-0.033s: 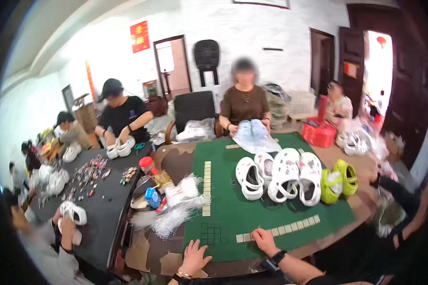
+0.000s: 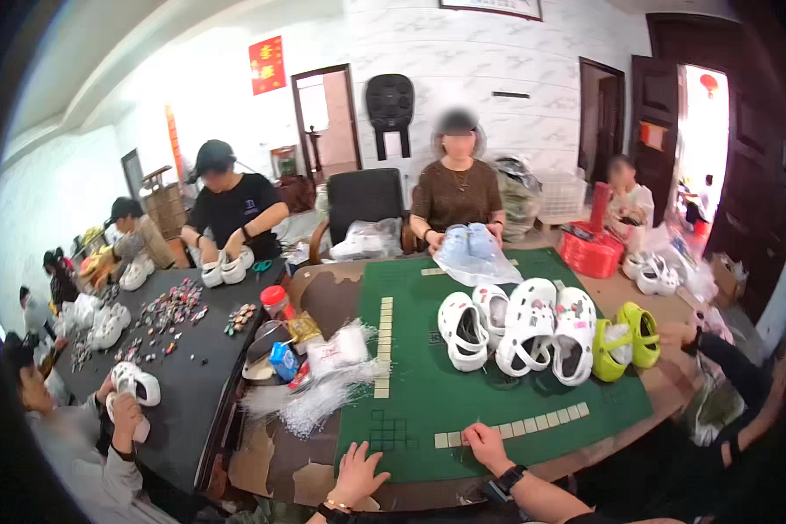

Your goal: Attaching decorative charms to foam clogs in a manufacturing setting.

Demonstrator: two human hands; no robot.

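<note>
On the green mat (image 2: 437, 393) lies a row of pale tiles (image 2: 531, 425), where the curled right hand (image 2: 487, 445) seems to adjust them, its grip I cannot tell, while the left hand (image 2: 357, 477) rests spread open; lifting one would need a pinch.

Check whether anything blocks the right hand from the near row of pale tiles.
Nothing visible does: the right hand lies right at the near row of pale tiles on the green mat, hiding a stretch of it. Whether it touches a tile is unclear.
</note>
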